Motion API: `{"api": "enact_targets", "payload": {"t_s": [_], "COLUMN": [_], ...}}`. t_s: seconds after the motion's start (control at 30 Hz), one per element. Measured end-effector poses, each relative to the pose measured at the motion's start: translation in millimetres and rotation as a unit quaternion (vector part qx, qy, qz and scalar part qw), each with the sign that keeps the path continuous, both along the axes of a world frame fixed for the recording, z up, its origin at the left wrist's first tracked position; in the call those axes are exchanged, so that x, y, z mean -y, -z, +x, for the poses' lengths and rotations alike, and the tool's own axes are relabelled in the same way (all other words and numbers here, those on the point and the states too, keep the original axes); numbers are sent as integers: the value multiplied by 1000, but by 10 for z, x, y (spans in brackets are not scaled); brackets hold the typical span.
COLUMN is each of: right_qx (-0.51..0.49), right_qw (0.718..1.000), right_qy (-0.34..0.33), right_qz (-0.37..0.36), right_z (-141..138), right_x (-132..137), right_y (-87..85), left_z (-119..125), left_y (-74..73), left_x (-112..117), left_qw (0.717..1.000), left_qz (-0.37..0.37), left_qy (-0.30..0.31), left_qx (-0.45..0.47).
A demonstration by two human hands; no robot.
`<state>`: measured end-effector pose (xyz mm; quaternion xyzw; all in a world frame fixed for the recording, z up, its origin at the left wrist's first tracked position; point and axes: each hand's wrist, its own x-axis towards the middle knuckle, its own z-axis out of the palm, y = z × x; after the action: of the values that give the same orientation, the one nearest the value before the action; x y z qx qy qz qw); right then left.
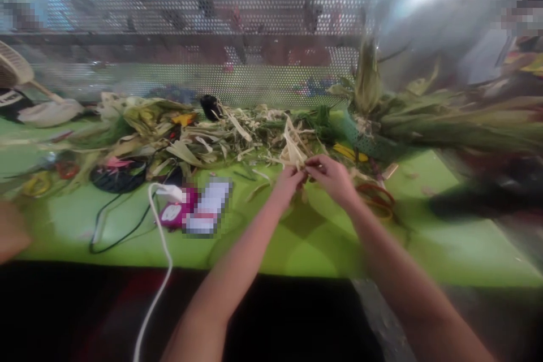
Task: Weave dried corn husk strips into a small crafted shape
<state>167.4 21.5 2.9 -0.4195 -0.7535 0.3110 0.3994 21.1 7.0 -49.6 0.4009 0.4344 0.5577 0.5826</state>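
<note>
My left hand (292,179) is closed around the lower end of a pale, dry corn husk piece (292,146), which points up and away from me. Close beside it, my right hand (328,172) pinches at the same lower end, its thumb and fingers pressed together. The two hands almost touch above the green table (305,249). Just behind them lies a heap of dry husk scraps (250,130). Exactly what sits between my right fingertips is too small to make out.
Left of my arms lie a blurred-out phone (210,203), a magenta box (180,212) and a white cable (163,237). A green basket (367,136) with long husks stands at the right. A perforated metal screen (254,17) rises behind. Another person's arm (12,232) shows at far left.
</note>
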Motion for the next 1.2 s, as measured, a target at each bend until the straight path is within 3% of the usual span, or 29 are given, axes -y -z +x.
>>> {"api": "enact_targets", "payload": {"t_s": [0.13, 0.33, 0.47, 0.53, 0.67, 0.83, 0.9, 1.2], "right_qx": [38, -4, -28, -41, -41, 103, 140, 138], "right_qw": [998, 999, 997, 996, 988, 994, 990, 990], "right_qy": [10, 30, 42, 40, 100, -2, 1, -15], "right_qz": [57, 45, 52, 67, 110, 37, 20, -23], "right_z": [-13, 16, 31, 30, -20, -150, -176, -92], "right_x": [-61, -89, -86, -63, 9, 43, 32, 1], "right_y": [64, 67, 40, 15, 6, 120, 160, 115], "left_z": [12, 2, -27, -39, -36, -27, -37, -79], "left_y": [-89, -227, -226, -211, -181, -155, -146, -253], "left_x": [27, 51, 45, 34, -2, -28, -29, 7], "left_qw": [997, 996, 997, 995, 982, 971, 972, 972], "left_qz": [-42, -46, -22, -14, -21, -33, -25, -76], "left_qy": [-18, -61, -59, -52, -89, -109, -104, -84], "left_qx": [58, 53, 52, 83, 166, 209, 208, 208]}}
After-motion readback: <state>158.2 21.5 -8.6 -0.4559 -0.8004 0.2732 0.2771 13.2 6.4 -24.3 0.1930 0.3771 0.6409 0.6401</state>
